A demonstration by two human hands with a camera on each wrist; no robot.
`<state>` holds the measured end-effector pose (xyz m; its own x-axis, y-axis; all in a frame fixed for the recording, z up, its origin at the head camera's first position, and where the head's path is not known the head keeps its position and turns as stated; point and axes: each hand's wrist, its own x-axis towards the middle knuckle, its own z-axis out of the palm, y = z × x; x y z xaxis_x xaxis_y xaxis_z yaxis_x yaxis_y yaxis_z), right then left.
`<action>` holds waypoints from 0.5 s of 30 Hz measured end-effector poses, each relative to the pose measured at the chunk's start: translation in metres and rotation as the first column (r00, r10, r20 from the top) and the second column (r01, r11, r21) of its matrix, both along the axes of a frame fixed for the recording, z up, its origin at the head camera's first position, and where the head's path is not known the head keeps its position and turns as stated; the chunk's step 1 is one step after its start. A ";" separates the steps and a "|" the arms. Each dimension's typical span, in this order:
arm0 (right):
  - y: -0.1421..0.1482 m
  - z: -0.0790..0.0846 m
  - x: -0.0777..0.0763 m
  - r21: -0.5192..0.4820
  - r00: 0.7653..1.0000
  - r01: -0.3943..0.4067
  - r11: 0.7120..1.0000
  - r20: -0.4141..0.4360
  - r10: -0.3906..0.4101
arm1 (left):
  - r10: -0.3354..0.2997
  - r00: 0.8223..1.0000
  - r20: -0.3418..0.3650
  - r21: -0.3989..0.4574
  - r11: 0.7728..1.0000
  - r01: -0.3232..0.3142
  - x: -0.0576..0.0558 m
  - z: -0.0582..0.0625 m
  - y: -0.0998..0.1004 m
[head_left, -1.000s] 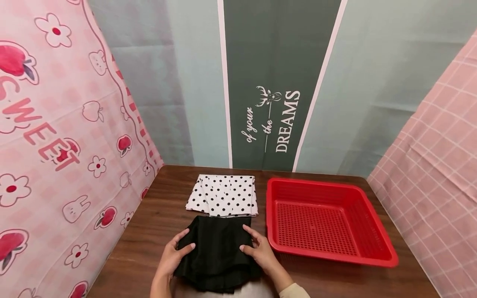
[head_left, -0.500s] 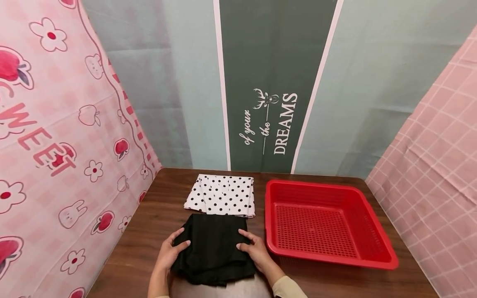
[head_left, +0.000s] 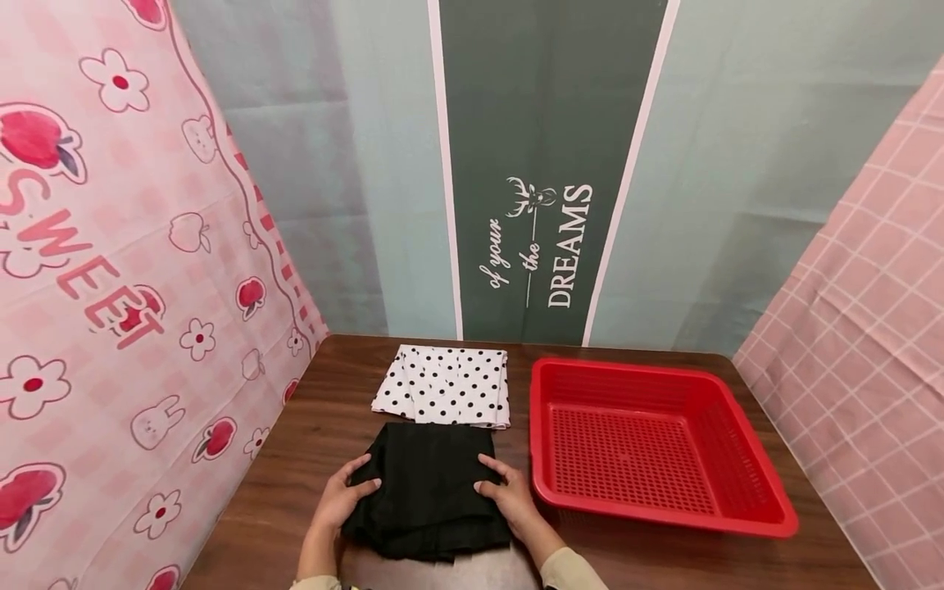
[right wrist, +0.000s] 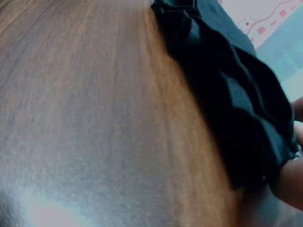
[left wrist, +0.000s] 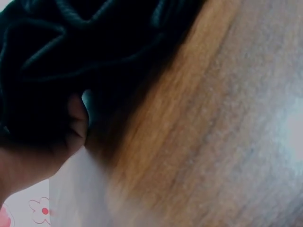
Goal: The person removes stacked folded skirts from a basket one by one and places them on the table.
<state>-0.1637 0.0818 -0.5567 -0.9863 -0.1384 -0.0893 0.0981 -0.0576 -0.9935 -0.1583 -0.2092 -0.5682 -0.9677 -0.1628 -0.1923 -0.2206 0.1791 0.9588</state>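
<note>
A folded black cloth (head_left: 431, 483) lies before me on the table, its far edge right at the near edge of a folded white cloth with black dots (head_left: 442, 389). My left hand (head_left: 341, 496) grips the black cloth's left side, thumb on top and fingers along the edge. On the opposite side my right hand (head_left: 515, 500) holds it the same way. In the left wrist view, the left hand (left wrist: 40, 158) is against the dark, creased cloth (left wrist: 75, 52). Loose layers of the black cloth (right wrist: 222, 90) show in the right wrist view, with part of the right hand (right wrist: 288, 184) at its end.
A red plastic basket (head_left: 627, 459) with a mesh bottom stands to the right of both cloths. The wooden table (head_left: 276, 483) meets a green-grey hanging (head_left: 546, 123) at the back. Pink patterned cloth (head_left: 177, 328) walls the left, pink checked cloth (head_left: 878, 311) the right.
Both hands keep their grip on the black cloth, which has shifted slightly away from me. Its near edge has settled flatter. The dotted cloth and basket stay put; the view moves slightly.
</note>
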 end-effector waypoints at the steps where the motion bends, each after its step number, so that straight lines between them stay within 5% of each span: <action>1: 0.001 -0.003 -0.001 0.014 1.000 0.000 1.000 -0.001 0.000 | -0.001 1.000 0.002 0.002 1.000 0.001 0.001 0.000 0.000; 8: 0.004 -0.013 -0.001 0.224 0.996 -0.043 0.974 -0.064 0.058 | 0.013 1.000 0.009 -0.047 0.999 -0.012 0.011 0.011 -0.006; 15: 0.003 0.017 0.007 0.523 0.935 -0.041 0.852 -0.281 0.217 | 0.068 0.998 0.000 -0.040 0.997 -0.068 0.020 0.039 -0.012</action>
